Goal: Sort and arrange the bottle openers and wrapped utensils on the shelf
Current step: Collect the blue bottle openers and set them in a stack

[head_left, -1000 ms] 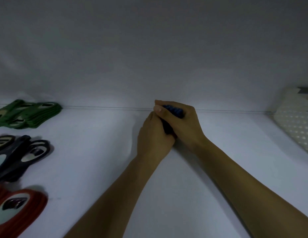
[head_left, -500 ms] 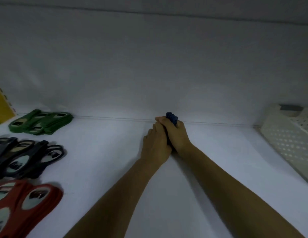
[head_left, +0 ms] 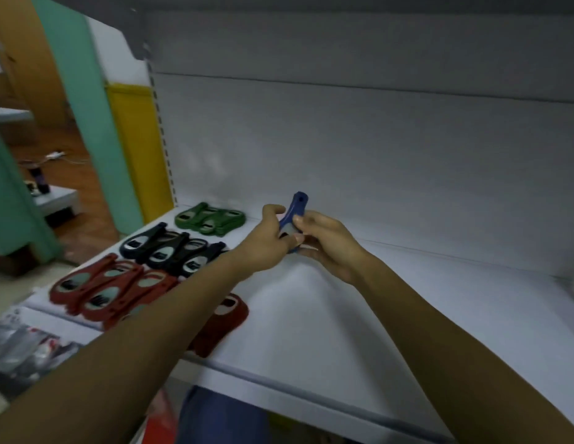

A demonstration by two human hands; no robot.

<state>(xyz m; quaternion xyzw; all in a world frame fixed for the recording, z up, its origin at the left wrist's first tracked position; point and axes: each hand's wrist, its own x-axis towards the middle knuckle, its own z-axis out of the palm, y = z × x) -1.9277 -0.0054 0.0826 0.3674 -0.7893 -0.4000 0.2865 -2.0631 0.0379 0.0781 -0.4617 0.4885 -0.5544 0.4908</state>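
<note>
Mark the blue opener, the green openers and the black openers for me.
blue opener (head_left: pixel 297 202): head view, on its raised handle end.
green openers (head_left: pixel 212 218): head view, on the middle of the pile.
black openers (head_left: pixel 172 248): head view, on the middle of the group.

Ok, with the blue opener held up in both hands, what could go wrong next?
The blue bottle opener is pinched between the left hand and right hand above the white shelf; it may slip. The left forearm crosses over the red bottle openers near the front edge and might knock one off.
</note>
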